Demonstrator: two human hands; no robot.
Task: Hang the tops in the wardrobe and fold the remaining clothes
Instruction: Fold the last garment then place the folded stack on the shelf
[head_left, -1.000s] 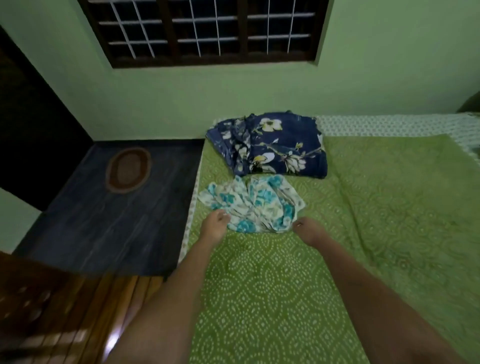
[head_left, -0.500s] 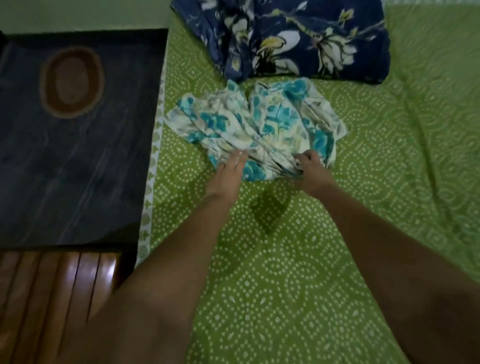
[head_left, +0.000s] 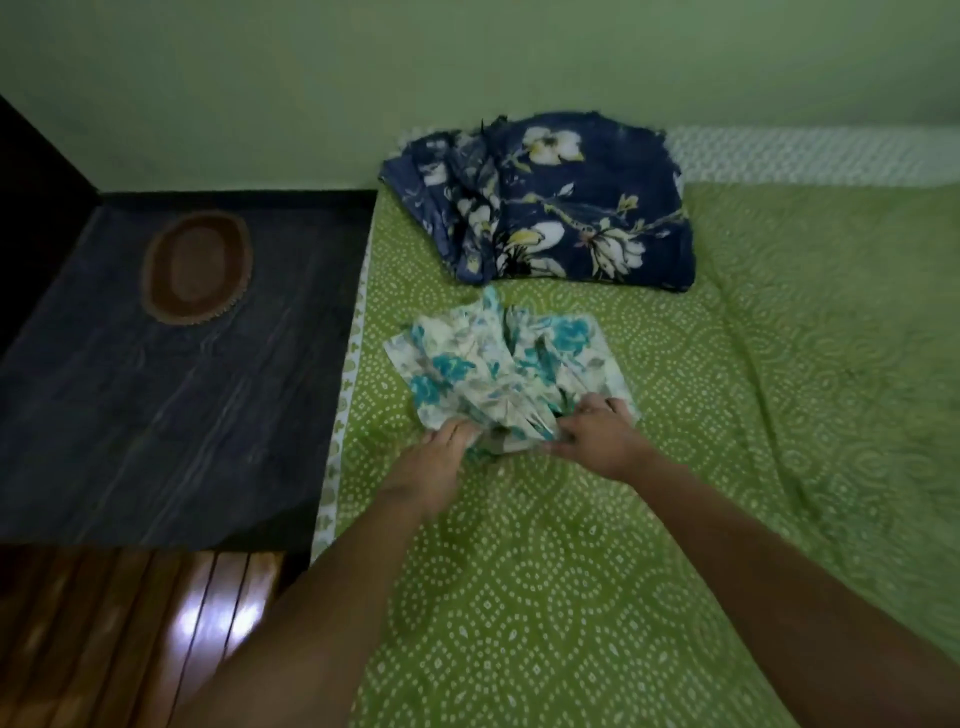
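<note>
**Both hands were into the crumpled floral piece on the bed**

So the white-and-teal floral garment was lying bunched up on the green bedspread, close to its left edge, with most of the cloth fanned out beyond the fingertips. The left hand had its fingers curled into the near hem, pinching a gather of fabric. The right hand looked like it was gripping the near edge too, thumb tucked toward the folds, though how much cloth was actually inside that grip was hard to tell. The two hands were near each other, with a wad of fabric between them.

Further past the fingers, well clear of them, sat a navy floral garment against the wall.

My read: thin, light, floppy cloth, nothing stiff about it, so it'll droop from wherever it's held and slide a bit on itself. Best bet would be finding two corners or the waistband/shoulder seams and taking hold wide apart so it shakes out flat.
</note>
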